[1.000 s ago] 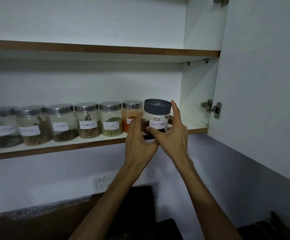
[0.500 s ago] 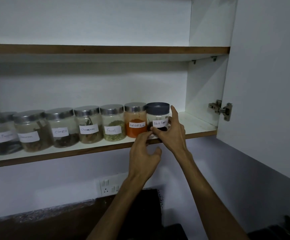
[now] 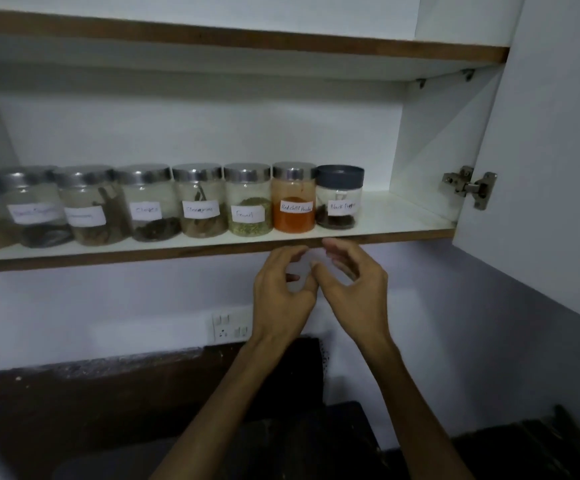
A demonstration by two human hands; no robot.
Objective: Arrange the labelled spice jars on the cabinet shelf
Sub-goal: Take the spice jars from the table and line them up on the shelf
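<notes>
Seven silver-lidded spice jars [image 3: 247, 199], one dark-lidded jar [image 3: 339, 197], two hands [image 3: 281, 292].

jars [image 3: 198, 202] in row on shelf [image 3: 402, 220], hands [image 3: 319, 285] below

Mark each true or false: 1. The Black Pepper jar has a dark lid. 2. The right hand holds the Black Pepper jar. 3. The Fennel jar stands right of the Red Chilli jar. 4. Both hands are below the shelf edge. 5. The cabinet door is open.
1. True: the Black Pepper jar has a dark grey lid.
2. False: the right hand holds nothing.
3. False: the Fennel jar stands left of the Red Chilli jar.
4. True: the left hand too is below the shelf edge.
5. True: the door is open.
</notes>
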